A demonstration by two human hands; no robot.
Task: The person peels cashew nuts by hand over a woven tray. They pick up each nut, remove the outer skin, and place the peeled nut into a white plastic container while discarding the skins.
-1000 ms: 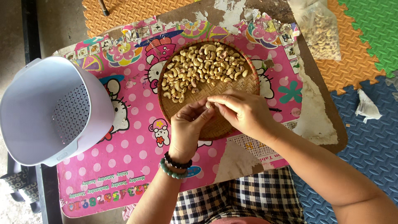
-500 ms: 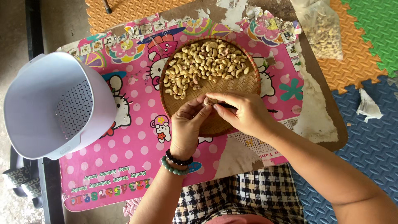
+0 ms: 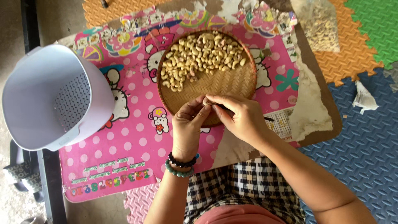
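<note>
A round woven tray point(image 3: 232, 85) sits on a pink cartoon-print table, with a heap of pale cashew nuts point(image 3: 199, 56) on its far half. Over the tray's near edge my left hand point(image 3: 187, 126), with two bead bracelets at the wrist, pinches one cashew nut point(image 3: 205, 101) between its fingertips. My right hand point(image 3: 240, 116) meets it from the right, fingers closed on a thin dark tool whose tip shows past the hand; its working end touches the nut.
A pale lavender plastic colander basket point(image 3: 49, 97) lies tilted at the table's left edge. A clear bag of nuts point(image 3: 317, 23) rests at the top right on orange foam mats. Crumpled white paper point(image 3: 365, 97) lies on blue mats. My checked clothing is at the bottom.
The view has shifted slightly. Both hands stay together over the tray's near edge, fingers working small on the one nut; nothing else has moved.
</note>
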